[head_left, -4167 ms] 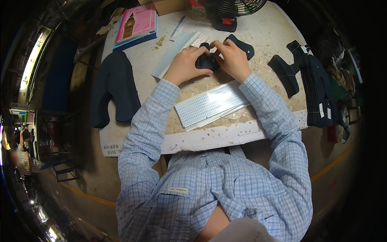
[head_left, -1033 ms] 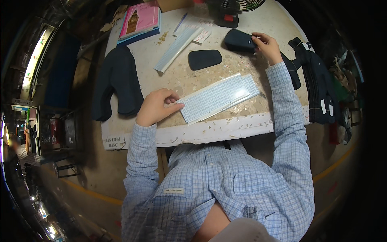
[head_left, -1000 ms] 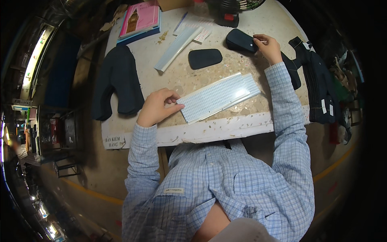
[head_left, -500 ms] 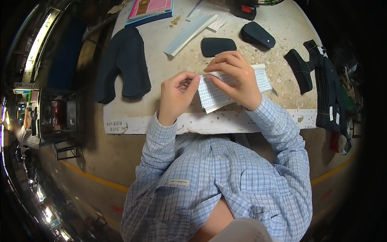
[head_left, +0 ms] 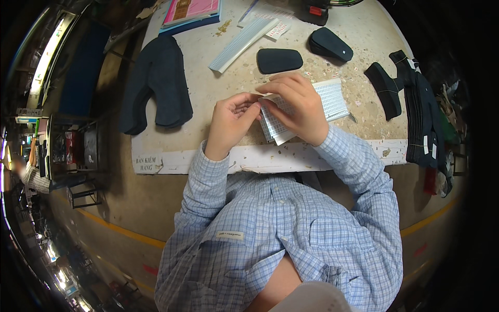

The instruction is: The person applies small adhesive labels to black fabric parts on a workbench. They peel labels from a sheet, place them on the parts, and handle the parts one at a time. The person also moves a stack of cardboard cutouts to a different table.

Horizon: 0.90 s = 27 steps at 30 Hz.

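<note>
Above the table's near half, a small stack of white label sheets (head_left: 331, 99) with dark printed rows is held at a slant. My left hand (head_left: 230, 122) is closed, its thumb and forefinger pinching the sheets' left corner. Over the same corner bends my right hand (head_left: 296, 106), thumb and fingertips closed on the sheet's edge; its palm hides the middle of the stack. Just beyond the hands lies a dark flat pad (head_left: 279, 61) with rounded corners. A thicker stack of similar dark pads (head_left: 330, 44) sits to its right, a small white sticker on top.
On the left rests a stack of dark U-shaped pieces (head_left: 169, 73). Another label sheet (head_left: 241, 46) lies farther back, near a pink-covered book (head_left: 191, 11). Bundled dark curved pieces (head_left: 384, 88) and a tagged dark stack (head_left: 422, 117) line the table's (head_left: 249, 158) right edge.
My hands have drawn closer together at the sheets' left corner. That corner now lifts and curls, and my right hand has shifted slightly left and down.
</note>
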### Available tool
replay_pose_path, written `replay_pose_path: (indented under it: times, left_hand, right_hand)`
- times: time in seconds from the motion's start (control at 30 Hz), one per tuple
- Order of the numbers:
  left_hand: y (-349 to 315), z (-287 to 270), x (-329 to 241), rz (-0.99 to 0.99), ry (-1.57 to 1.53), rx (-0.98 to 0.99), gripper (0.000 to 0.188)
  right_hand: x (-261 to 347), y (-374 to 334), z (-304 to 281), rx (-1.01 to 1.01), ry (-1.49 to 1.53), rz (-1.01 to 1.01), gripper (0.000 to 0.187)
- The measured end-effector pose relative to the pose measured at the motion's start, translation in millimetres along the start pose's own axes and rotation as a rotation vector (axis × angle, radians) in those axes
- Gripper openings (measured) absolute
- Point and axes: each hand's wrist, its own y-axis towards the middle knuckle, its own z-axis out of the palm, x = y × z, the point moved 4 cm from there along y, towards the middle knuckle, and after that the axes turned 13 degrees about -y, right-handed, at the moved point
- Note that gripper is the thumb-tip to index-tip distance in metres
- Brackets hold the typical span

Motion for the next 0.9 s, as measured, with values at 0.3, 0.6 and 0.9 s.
replay_pose_path:
  times: [0.3, 0.6, 0.9]
  left_hand:
    - [5, 0, -5, -0.03, 0.075, 0.0, 0.014]
    - [49, -1, -37, 0.355, 0.979, 0.117, 0.019]
    - [145, 26, 15, 0.397, 1.081, 0.392, 0.042]
  right_hand:
    - [1, -2, 5, 0.068, 0.115, 0.127, 0.057]
    - [-102, 20, -4, 0.299, 0.111, 0.433, 0.018]
    - [-138, 11, 25, 0.272, -0.446, 0.163, 0.007]
